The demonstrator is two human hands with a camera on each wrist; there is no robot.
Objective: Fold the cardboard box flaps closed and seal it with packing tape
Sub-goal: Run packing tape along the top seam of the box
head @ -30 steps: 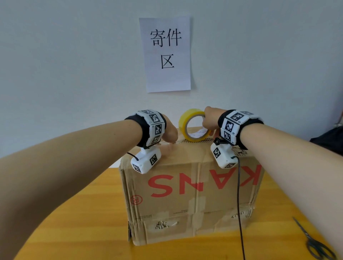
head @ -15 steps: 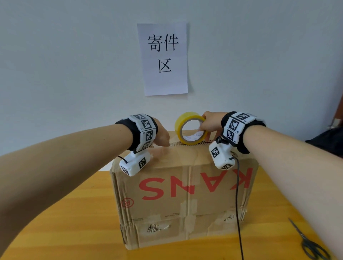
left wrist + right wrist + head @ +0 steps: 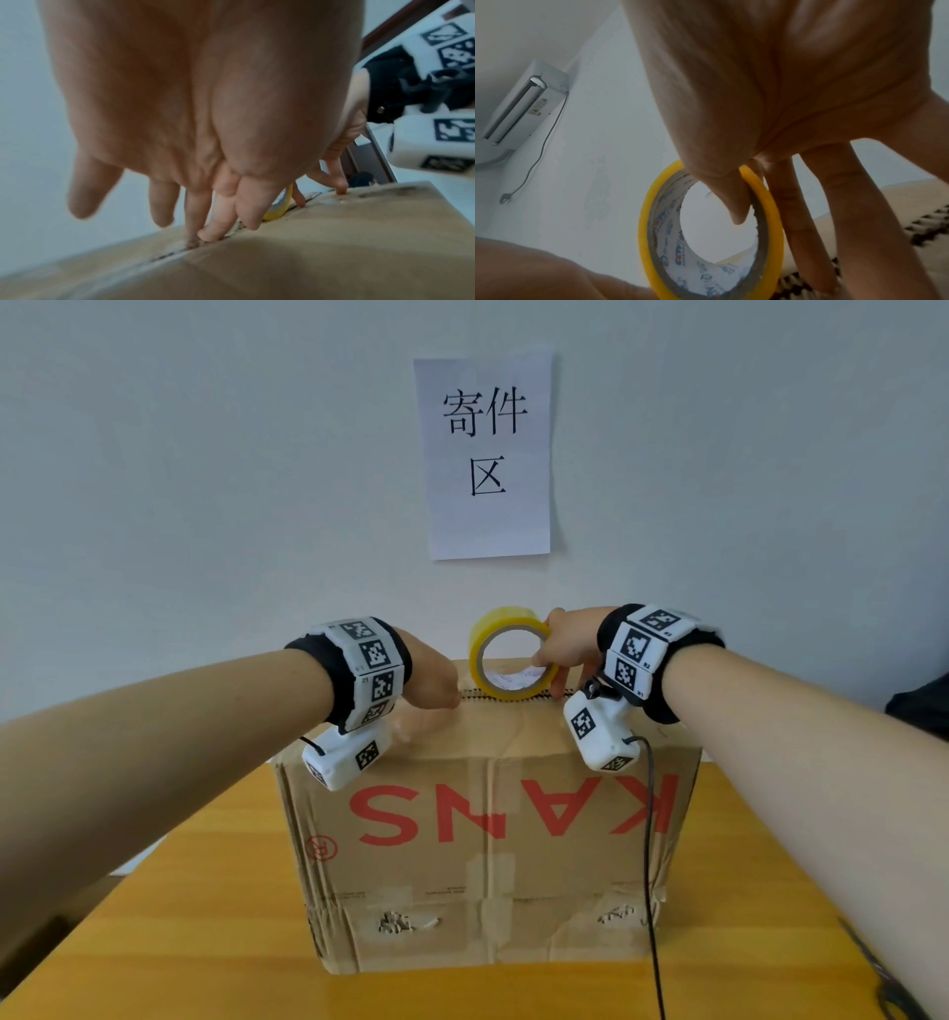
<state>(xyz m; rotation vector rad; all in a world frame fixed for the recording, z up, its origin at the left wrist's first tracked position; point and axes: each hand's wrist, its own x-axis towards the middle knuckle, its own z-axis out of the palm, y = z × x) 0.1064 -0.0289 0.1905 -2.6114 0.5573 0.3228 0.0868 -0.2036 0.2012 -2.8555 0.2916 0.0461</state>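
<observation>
Both forearms reach forward; the left hand (image 3: 429, 677) presses straight fingertips (image 3: 208, 235) downward, while the right hand (image 3: 567, 644) pinches with thumb and fingers.

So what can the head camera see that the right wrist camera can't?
Only the head view shows the paper sign on the wall, the red letters on the cardboard box, the wooden table and the left hand resting on the box top. Only the right wrist view shows the air conditioner high on the wall. Both show the right hand pinching the yellow tape roll, standing on edge on the box.
</observation>
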